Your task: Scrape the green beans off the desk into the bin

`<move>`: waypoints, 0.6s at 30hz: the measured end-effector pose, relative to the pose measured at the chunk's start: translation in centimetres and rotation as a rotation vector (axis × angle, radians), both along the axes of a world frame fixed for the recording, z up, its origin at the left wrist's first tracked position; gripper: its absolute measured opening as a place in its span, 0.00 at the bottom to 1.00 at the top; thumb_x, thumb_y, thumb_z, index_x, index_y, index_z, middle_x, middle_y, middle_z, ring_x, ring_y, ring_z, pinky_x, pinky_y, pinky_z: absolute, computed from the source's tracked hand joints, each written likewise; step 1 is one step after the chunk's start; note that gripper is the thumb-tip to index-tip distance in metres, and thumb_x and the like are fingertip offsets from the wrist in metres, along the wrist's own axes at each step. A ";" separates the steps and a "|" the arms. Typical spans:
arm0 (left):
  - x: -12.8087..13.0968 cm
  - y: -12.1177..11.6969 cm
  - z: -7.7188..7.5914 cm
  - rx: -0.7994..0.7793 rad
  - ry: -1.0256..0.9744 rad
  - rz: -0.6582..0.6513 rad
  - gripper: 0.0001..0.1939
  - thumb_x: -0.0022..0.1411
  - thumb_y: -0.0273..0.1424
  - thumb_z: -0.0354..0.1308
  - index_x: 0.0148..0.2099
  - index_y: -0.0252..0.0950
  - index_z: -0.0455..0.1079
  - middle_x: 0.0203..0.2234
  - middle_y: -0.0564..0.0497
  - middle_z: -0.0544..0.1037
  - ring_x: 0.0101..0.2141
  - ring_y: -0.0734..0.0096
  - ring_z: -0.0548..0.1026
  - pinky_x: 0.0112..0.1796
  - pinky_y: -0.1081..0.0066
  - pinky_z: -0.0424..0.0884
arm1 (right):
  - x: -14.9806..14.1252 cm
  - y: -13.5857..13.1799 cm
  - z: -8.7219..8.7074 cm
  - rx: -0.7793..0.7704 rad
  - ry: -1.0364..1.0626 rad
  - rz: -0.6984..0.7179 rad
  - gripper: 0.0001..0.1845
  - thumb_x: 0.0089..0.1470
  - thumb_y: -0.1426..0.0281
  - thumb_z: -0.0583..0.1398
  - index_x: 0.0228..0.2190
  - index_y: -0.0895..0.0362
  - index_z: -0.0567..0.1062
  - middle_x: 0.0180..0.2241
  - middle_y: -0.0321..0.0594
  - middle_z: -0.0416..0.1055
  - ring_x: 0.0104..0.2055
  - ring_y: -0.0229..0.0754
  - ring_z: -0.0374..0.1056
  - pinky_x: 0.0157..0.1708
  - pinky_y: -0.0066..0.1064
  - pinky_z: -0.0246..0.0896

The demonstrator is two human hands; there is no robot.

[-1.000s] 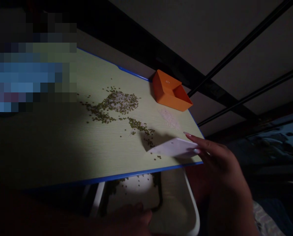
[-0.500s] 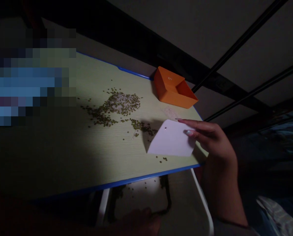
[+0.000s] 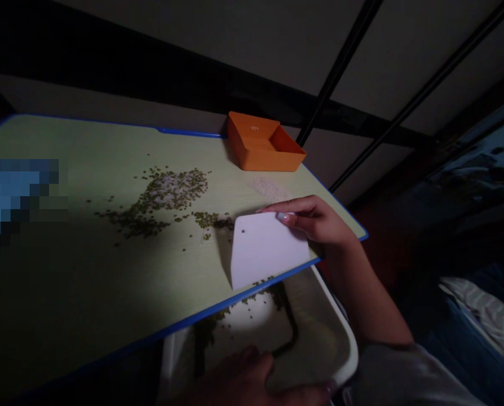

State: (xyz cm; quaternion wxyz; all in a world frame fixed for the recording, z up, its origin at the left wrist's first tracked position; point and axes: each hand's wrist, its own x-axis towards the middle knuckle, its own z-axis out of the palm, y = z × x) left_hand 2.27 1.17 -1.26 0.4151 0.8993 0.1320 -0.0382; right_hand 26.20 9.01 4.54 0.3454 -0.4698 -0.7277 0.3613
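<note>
So the right hand pinches a flat white plastic scraper card right at the pale table's blue edge, while the left hand grips a white tray underneath, catching green beans.

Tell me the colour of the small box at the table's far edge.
Orange; the box shows clearly in the head view, open side up, beyond the scraper.

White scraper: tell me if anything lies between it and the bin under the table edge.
Nothing visible does. The white scraper in the right hand sits at the table edge, a few green beans along it, the bin directly below.
</note>
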 end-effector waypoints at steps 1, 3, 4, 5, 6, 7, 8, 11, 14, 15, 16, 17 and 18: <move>0.2 0.3 0.9 0.011 -0.025 -0.001 0.25 0.67 0.39 0.54 0.65 0.57 0.60 0.46 0.48 0.74 0.48 0.55 0.73 0.48 0.61 0.68 | 0.0 0.0 0.0 -0.012 0.002 0.009 0.15 0.58 0.65 0.61 0.46 0.53 0.80 0.44 0.41 0.80 0.42 0.40 0.75 0.41 0.31 0.70; 0.5 0.7 2.4 0.018 -0.036 -0.012 0.26 0.68 0.40 0.53 0.66 0.57 0.57 0.48 0.48 0.73 0.49 0.55 0.72 0.49 0.60 0.67 | -0.1 0.2 0.1 -0.026 0.012 0.033 0.16 0.58 0.65 0.61 0.47 0.55 0.80 0.43 0.42 0.80 0.41 0.39 0.75 0.41 0.30 0.70; 0.6 0.8 2.9 0.018 -0.032 -0.024 0.27 0.68 0.40 0.53 0.67 0.57 0.55 0.48 0.48 0.72 0.49 0.55 0.71 0.49 0.60 0.67 | -0.1 0.3 0.1 -0.025 0.023 0.044 0.16 0.58 0.65 0.61 0.47 0.55 0.80 0.44 0.42 0.80 0.42 0.39 0.75 0.41 0.30 0.70; 0.6 0.8 3.2 0.017 -0.027 -0.037 0.28 0.68 0.41 0.53 0.67 0.57 0.54 0.49 0.48 0.72 0.49 0.55 0.71 0.49 0.60 0.67 | -0.1 0.4 0.1 -0.026 0.034 0.056 0.16 0.58 0.65 0.61 0.46 0.54 0.81 0.45 0.42 0.80 0.42 0.39 0.75 0.42 0.30 0.69; 0.6 0.7 3.4 0.015 -0.021 -0.049 0.28 0.68 0.41 0.53 0.68 0.57 0.54 0.49 0.48 0.72 0.49 0.55 0.71 0.49 0.60 0.66 | -0.1 0.5 0.1 -0.026 0.047 0.067 0.15 0.59 0.66 0.61 0.46 0.54 0.81 0.45 0.41 0.80 0.43 0.39 0.75 0.43 0.30 0.69; 0.5 0.6 3.4 0.012 -0.014 -0.060 0.28 0.68 0.41 0.53 0.68 0.57 0.53 0.50 0.48 0.72 0.49 0.55 0.71 0.50 0.60 0.66 | 0.0 0.6 0.0 -0.029 0.057 0.078 0.15 0.59 0.66 0.61 0.46 0.53 0.81 0.45 0.41 0.80 0.43 0.39 0.74 0.44 0.31 0.69; 0.3 0.4 3.3 0.008 -0.007 -0.070 0.28 0.68 0.40 0.53 0.68 0.56 0.53 0.50 0.48 0.72 0.49 0.56 0.71 0.50 0.60 0.66 | 0.1 0.7 0.0 -0.032 0.066 0.091 0.14 0.59 0.66 0.61 0.46 0.52 0.81 0.45 0.40 0.80 0.44 0.39 0.75 0.45 0.31 0.69; -0.3 -0.1 2.9 -0.002 0.011 -0.087 0.29 0.69 0.39 0.53 0.69 0.56 0.51 0.52 0.48 0.71 0.50 0.56 0.71 0.51 0.59 0.66 | 0.2 0.9 0.0 -0.040 0.082 0.123 0.14 0.58 0.65 0.62 0.45 0.52 0.81 0.44 0.40 0.80 0.43 0.38 0.75 0.45 0.30 0.68; -0.7 -0.4 2.5 -0.008 0.051 -0.089 0.30 0.69 0.35 0.54 0.69 0.57 0.50 0.54 0.47 0.70 0.52 0.55 0.70 0.53 0.56 0.67 | 0.3 1.0 0.1 -0.050 0.081 0.126 0.15 0.57 0.62 0.62 0.45 0.52 0.81 0.44 0.40 0.80 0.42 0.37 0.74 0.43 0.28 0.68; -0.8 -0.4 2.5 -0.008 0.087 -0.097 0.31 0.69 0.33 0.55 0.69 0.58 0.49 0.56 0.46 0.69 0.52 0.53 0.70 0.53 0.55 0.67 | 0.4 1.0 0.1 -0.054 0.082 0.126 0.16 0.57 0.62 0.62 0.45 0.53 0.81 0.43 0.40 0.80 0.42 0.37 0.74 0.42 0.28 0.68; -0.8 -0.4 2.5 -0.008 0.134 -0.107 0.32 0.68 0.32 0.55 0.69 0.59 0.49 0.58 0.45 0.67 0.53 0.51 0.70 0.53 0.53 0.67 | 0.4 1.0 0.1 -0.057 0.087 0.129 0.16 0.57 0.61 0.62 0.45 0.53 0.81 0.43 0.40 0.80 0.41 0.37 0.74 0.42 0.27 0.68; -0.8 -0.3 2.6 -0.007 0.187 -0.125 0.33 0.68 0.30 0.55 0.69 0.59 0.48 0.60 0.43 0.65 0.54 0.49 0.69 0.53 0.51 0.66 | 0.4 1.0 0.0 -0.058 0.097 0.135 0.16 0.57 0.61 0.62 0.45 0.53 0.81 0.42 0.39 0.80 0.40 0.36 0.74 0.40 0.26 0.68; -0.7 -0.2 2.7 -0.015 0.233 -0.154 0.34 0.68 0.30 0.54 0.69 0.60 0.47 0.61 0.41 0.63 0.55 0.47 0.69 0.53 0.50 0.66 | 0.4 1.0 0.0 -0.058 0.112 0.145 0.16 0.57 0.61 0.62 0.44 0.54 0.81 0.41 0.39 0.80 0.39 0.35 0.73 0.39 0.26 0.67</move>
